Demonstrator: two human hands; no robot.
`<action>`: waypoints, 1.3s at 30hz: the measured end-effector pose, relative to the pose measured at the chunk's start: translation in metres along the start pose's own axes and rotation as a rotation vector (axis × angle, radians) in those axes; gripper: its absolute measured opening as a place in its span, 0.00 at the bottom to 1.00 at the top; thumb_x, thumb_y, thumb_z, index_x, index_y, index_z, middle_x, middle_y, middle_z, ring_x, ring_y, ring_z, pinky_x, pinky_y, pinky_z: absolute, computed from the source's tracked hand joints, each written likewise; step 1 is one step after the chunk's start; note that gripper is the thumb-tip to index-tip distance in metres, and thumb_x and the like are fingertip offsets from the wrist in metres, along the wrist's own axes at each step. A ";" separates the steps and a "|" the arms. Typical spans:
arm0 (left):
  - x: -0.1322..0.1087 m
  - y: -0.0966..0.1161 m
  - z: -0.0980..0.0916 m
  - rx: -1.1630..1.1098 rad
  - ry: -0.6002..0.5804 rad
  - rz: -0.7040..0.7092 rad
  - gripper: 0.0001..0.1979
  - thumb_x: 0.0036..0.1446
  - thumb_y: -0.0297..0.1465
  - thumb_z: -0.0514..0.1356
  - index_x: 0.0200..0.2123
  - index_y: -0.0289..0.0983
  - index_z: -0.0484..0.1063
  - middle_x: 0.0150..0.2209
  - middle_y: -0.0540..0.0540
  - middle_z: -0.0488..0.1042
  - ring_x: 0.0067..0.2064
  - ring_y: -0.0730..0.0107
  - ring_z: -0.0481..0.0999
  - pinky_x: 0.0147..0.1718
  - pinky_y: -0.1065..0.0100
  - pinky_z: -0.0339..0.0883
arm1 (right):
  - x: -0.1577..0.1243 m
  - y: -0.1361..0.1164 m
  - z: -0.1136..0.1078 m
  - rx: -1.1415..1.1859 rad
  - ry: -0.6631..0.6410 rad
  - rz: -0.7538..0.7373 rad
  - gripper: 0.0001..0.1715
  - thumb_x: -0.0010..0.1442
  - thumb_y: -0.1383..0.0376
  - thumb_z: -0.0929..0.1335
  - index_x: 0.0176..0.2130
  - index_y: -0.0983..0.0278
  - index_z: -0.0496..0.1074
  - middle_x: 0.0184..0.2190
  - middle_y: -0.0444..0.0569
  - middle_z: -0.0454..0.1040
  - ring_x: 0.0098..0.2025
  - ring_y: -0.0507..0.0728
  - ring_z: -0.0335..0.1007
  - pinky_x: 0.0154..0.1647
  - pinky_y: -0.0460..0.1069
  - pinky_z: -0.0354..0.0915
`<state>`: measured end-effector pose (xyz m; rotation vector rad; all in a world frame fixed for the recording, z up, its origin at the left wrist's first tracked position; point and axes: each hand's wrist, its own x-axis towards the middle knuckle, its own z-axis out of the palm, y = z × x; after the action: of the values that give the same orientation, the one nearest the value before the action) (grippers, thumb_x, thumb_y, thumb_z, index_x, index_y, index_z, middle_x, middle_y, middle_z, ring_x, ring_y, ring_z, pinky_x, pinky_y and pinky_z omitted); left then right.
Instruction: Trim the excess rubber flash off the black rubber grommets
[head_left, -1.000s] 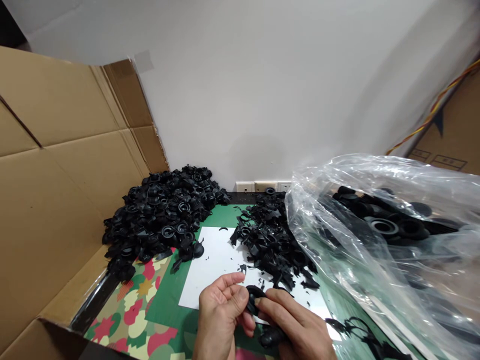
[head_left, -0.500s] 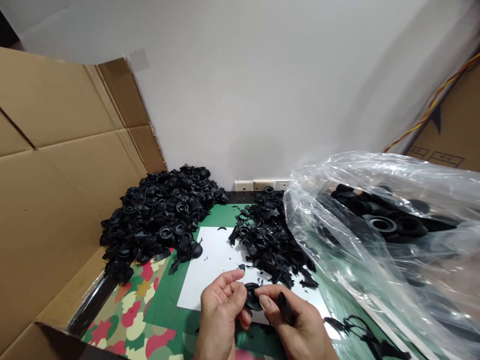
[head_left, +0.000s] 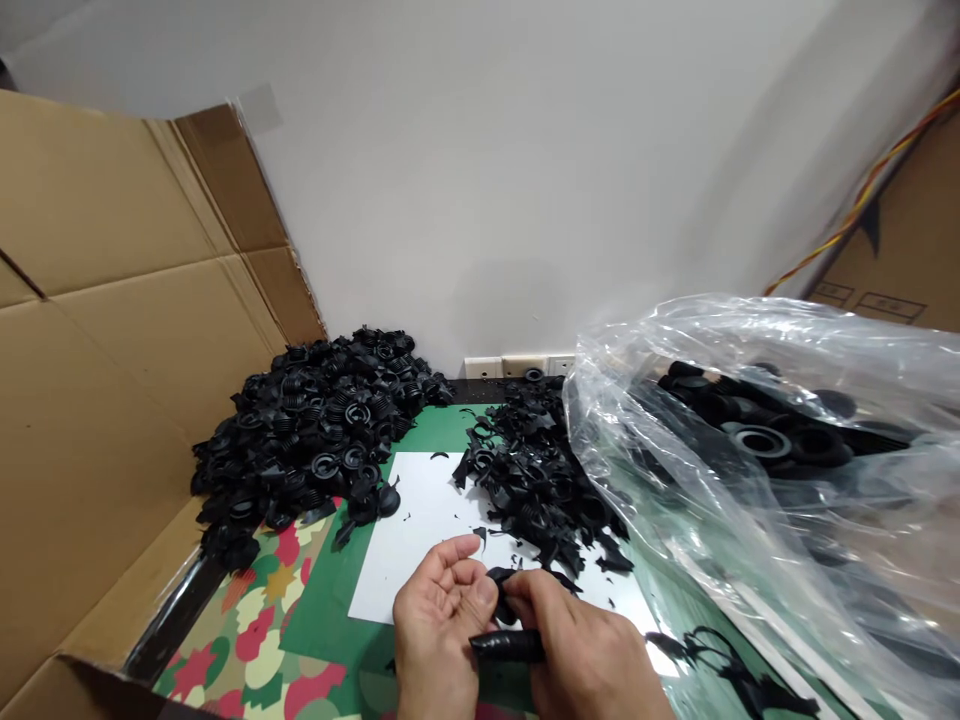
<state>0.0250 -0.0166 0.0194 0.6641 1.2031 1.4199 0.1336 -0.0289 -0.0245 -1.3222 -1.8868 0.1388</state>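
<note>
Near the bottom centre, my left hand (head_left: 446, 610) pinches a small black rubber part (head_left: 504, 592) between thumb and fingers. My right hand (head_left: 574, 640) has its fingertips on the right side of that part, partly covering it. A dark, pointed object (head_left: 506, 646) sticks out leftward from under my right hand, held in its curled fingers. Both hands are over the lower edge of a white sheet (head_left: 401, 540). Beyond them lies a heap of black scraps (head_left: 536, 480), and to the left is a larger pile of black ribbed parts (head_left: 307, 420).
A cardboard box (head_left: 112, 350) stands on the left. On the right, a clear plastic bag (head_left: 615, 400) holds black rings and parts. Loose black strips (head_left: 750, 685) lie at the lower right. A wall with sockets (head_left: 482, 368) is behind the green mat (head_left: 319, 610).
My right hand has turned over the black part, and the pointed object has swung to point left. The view has shifted slightly.
</note>
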 end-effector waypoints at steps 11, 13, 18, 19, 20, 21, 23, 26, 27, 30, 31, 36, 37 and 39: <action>0.007 0.005 -0.007 0.087 -0.053 -0.053 0.19 0.36 0.33 0.72 0.33 0.32 0.74 0.18 0.54 0.70 0.13 0.81 0.65 0.13 0.78 0.57 | 0.007 0.004 0.002 0.213 0.133 -0.211 0.13 0.57 0.70 0.58 0.40 0.63 0.67 0.19 0.44 0.70 0.17 0.52 0.66 0.16 0.44 0.58; 0.007 0.006 -0.008 0.087 -0.079 -0.079 0.19 0.37 0.33 0.72 0.34 0.32 0.74 0.18 0.54 0.70 0.13 0.81 0.65 0.13 0.78 0.57 | 0.011 0.002 -0.006 0.180 0.122 -0.271 0.13 0.58 0.71 0.57 0.37 0.63 0.68 0.18 0.43 0.68 0.16 0.52 0.64 0.15 0.44 0.56; 0.006 0.005 -0.007 0.057 -0.054 -0.065 0.18 0.38 0.32 0.71 0.33 0.31 0.74 0.18 0.55 0.70 0.13 0.82 0.64 0.13 0.79 0.57 | 0.012 0.003 -0.014 0.194 0.130 -0.305 0.13 0.61 0.70 0.56 0.34 0.61 0.66 0.18 0.41 0.65 0.16 0.50 0.61 0.15 0.44 0.53; 0.006 0.004 -0.006 0.056 -0.053 -0.060 0.18 0.38 0.33 0.71 0.33 0.31 0.74 0.18 0.55 0.69 0.13 0.82 0.64 0.12 0.79 0.57 | 0.010 0.005 -0.013 0.207 0.118 -0.297 0.12 0.61 0.70 0.56 0.34 0.61 0.66 0.18 0.41 0.64 0.16 0.50 0.61 0.15 0.43 0.53; 0.006 0.004 -0.006 0.056 -0.056 -0.060 0.18 0.38 0.33 0.71 0.33 0.31 0.74 0.18 0.55 0.69 0.13 0.82 0.65 0.12 0.79 0.57 | 0.008 0.007 -0.012 0.218 0.117 -0.290 0.11 0.61 0.70 0.57 0.35 0.61 0.65 0.18 0.41 0.64 0.16 0.50 0.62 0.15 0.43 0.54; 0.006 0.003 -0.006 0.057 -0.061 -0.062 0.18 0.38 0.33 0.71 0.34 0.31 0.73 0.18 0.55 0.69 0.13 0.82 0.65 0.12 0.79 0.57 | 0.005 0.010 -0.010 0.223 0.127 -0.285 0.09 0.61 0.70 0.57 0.37 0.61 0.65 0.19 0.41 0.65 0.17 0.50 0.63 0.15 0.43 0.55; 0.007 0.003 -0.007 0.060 -0.074 -0.069 0.19 0.38 0.34 0.71 0.34 0.31 0.73 0.18 0.55 0.69 0.13 0.81 0.65 0.13 0.79 0.57 | 0.001 0.013 -0.008 0.231 0.137 -0.288 0.10 0.60 0.71 0.59 0.42 0.63 0.64 0.22 0.43 0.68 0.19 0.51 0.66 0.17 0.43 0.59; 0.007 0.005 -0.008 0.072 -0.084 -0.087 0.20 0.38 0.34 0.71 0.34 0.31 0.73 0.18 0.55 0.69 0.14 0.81 0.65 0.13 0.78 0.58 | 0.000 0.014 -0.008 0.233 0.083 -0.287 0.17 0.59 0.72 0.61 0.50 0.65 0.62 0.25 0.46 0.71 0.22 0.52 0.70 0.21 0.43 0.63; 0.007 0.005 -0.008 0.076 -0.083 -0.094 0.20 0.37 0.35 0.72 0.34 0.31 0.73 0.17 0.56 0.69 0.14 0.81 0.65 0.13 0.78 0.58 | 0.001 0.013 -0.008 0.232 0.057 -0.278 0.17 0.59 0.71 0.61 0.50 0.65 0.62 0.25 0.45 0.71 0.22 0.52 0.70 0.20 0.43 0.63; 0.006 0.006 -0.007 0.074 -0.069 -0.086 0.21 0.36 0.35 0.72 0.34 0.31 0.73 0.17 0.55 0.69 0.14 0.81 0.65 0.13 0.78 0.58 | 0.005 0.007 -0.012 0.264 0.028 -0.236 0.13 0.59 0.70 0.61 0.44 0.61 0.65 0.23 0.43 0.70 0.21 0.52 0.68 0.19 0.43 0.62; 0.005 0.006 -0.006 0.068 -0.062 -0.072 0.21 0.35 0.35 0.72 0.33 0.31 0.73 0.17 0.55 0.69 0.13 0.82 0.65 0.13 0.78 0.58 | 0.006 0.005 -0.013 0.282 0.036 -0.224 0.10 0.58 0.70 0.62 0.42 0.60 0.65 0.23 0.42 0.70 0.20 0.51 0.68 0.18 0.43 0.61; 0.005 0.002 -0.005 0.052 -0.040 -0.045 0.21 0.35 0.35 0.72 0.33 0.31 0.73 0.19 0.54 0.71 0.12 0.82 0.65 0.12 0.79 0.57 | 0.000 0.007 -0.007 0.296 0.098 -0.199 0.07 0.59 0.70 0.60 0.38 0.60 0.63 0.21 0.41 0.68 0.18 0.50 0.65 0.17 0.42 0.58; 0.005 0.002 -0.005 0.051 -0.044 -0.048 0.21 0.36 0.35 0.72 0.34 0.31 0.73 0.19 0.54 0.71 0.13 0.82 0.65 0.13 0.79 0.57 | -0.003 0.009 -0.004 0.295 0.112 -0.185 0.08 0.59 0.70 0.60 0.39 0.60 0.63 0.22 0.42 0.69 0.19 0.50 0.66 0.18 0.43 0.59; 0.005 0.003 -0.006 0.046 -0.047 -0.046 0.21 0.37 0.34 0.72 0.34 0.31 0.73 0.19 0.55 0.70 0.14 0.82 0.66 0.13 0.79 0.58 | -0.008 0.012 0.002 0.299 0.139 -0.161 0.11 0.60 0.69 0.60 0.43 0.61 0.63 0.24 0.45 0.73 0.21 0.52 0.69 0.20 0.44 0.62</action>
<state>0.0177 -0.0128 0.0190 0.6938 1.2097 1.3352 0.1419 -0.0295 -0.0367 -0.9507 -1.7668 0.2303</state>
